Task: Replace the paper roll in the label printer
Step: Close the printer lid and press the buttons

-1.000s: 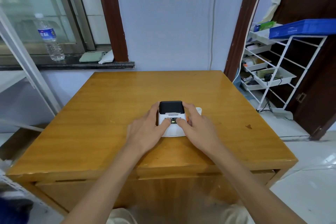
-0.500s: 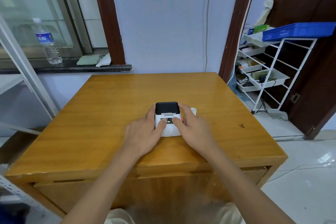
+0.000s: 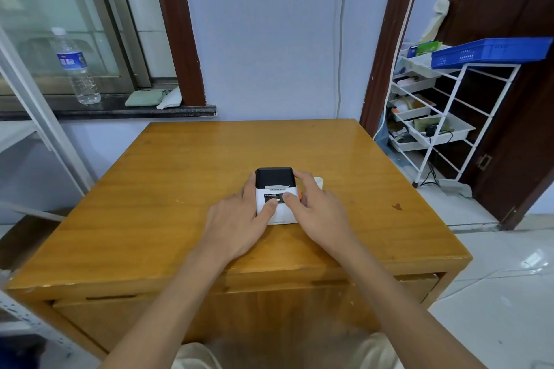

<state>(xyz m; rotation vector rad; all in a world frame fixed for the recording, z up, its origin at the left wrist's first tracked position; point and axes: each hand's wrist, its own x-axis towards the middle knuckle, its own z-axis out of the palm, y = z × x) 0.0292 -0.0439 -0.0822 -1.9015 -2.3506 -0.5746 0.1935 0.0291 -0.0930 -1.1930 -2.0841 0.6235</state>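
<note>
Water bottle (image 3: 77,69): stood on the window ledge, far left, well apart from the work.
Left hand (image 3: 236,225): curled around the label printer's left side, thumb laid on its front panel.
Label printer (image 3: 275,189): set on the wooden table (image 3: 150,204), lid closed, clasped from both sides.
Right hand (image 3: 314,213): wrapped around the right side, thumb pressed on the panel.
White roll (image 3: 318,181): partly hidden behind the right hand.
Wire rack (image 3: 443,117): placed right of the table.
</note>
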